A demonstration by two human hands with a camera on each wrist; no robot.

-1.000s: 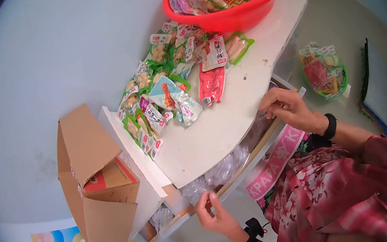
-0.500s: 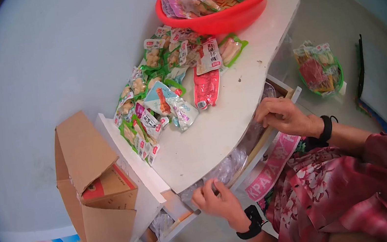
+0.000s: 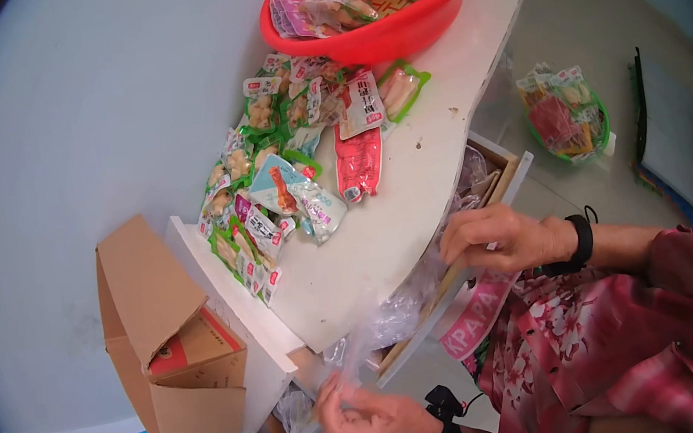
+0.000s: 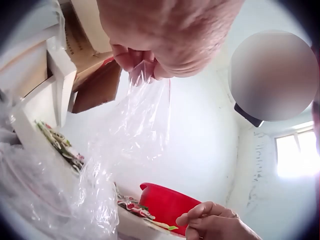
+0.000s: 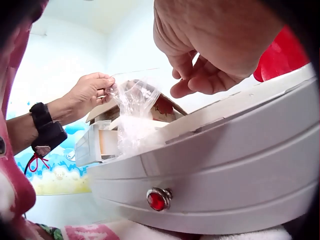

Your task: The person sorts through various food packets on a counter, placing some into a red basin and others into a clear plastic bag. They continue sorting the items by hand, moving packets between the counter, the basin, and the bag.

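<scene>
My left hand pinches the top of a clear plastic bag between thumb and fingers. The bag stretches down from the fingertips toward an open drawer full of more crumpled clear bags. Over the drawer's other end hovers my right hand, its fingers loosely bent with nothing between them in the right wrist view. Behind the drawer, the white tabletop carries a pile of packaged snacks, among them a blue-and-white drumstick pouch and a red pack.
A red basin holding several snack packs stands at the tabletop's far end. An open cardboard box sits on the left, beside the raised white edge. On the floor at right is a green basket of packs.
My left hand has pulled a plastic bag up out of the drawer, moving left and toward me. The right hand has shifted left and down along the drawer.
</scene>
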